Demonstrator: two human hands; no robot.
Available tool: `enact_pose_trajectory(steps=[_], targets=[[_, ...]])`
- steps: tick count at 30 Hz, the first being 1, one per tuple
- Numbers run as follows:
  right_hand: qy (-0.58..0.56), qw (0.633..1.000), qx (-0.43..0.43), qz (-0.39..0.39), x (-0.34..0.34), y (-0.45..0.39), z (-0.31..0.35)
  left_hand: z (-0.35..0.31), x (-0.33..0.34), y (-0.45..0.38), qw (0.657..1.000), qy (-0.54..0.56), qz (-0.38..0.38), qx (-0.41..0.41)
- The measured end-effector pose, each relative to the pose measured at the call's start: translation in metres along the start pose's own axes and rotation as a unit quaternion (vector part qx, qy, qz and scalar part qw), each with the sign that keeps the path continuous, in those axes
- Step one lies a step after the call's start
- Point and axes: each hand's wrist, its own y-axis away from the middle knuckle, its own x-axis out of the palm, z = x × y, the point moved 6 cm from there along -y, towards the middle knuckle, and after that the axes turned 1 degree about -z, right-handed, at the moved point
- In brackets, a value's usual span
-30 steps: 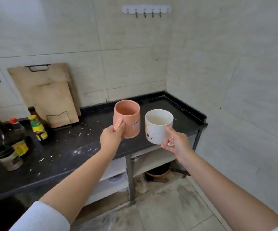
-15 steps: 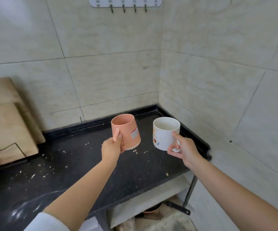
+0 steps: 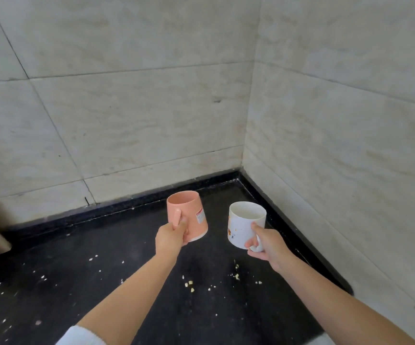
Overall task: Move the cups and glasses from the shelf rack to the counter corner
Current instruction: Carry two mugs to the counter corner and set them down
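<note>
Left fingers wrapped around the handle of the pink mug, thumb pressed up along the handle, and the left hand has that mug tipped, its mouth leaning away toward the back wall, base lifted clear of the worktop. Over on the other side, right fingers hooked through the white mug's handle, thumb laid up the mug's side; the right hand carries the white mug nearly upright, orange speckled print on its side, mouth open to us. Both mugs are in the air, near each other but apart, above the black worktop close to its far right corner where the two tiled walls meet. Pale crumbs are scattered across the dark surface below the forearms.
</note>
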Motion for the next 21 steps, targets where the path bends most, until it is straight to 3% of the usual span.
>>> enact_pose_trajectory(steps=[11, 21], targets=[[0.055, 0.998, 0.033, -0.028, 0.022, -0.163, 0.03, 0.0, 0.085, -0.128, 0.991, -0.125, 0.042, -0.038], [0.074, 0.997, 0.015, -0.011, 0.042, -0.243, 0.051, 0.013, 0.125, -0.184, 0.99, -0.125, 0.049, -0.037]])
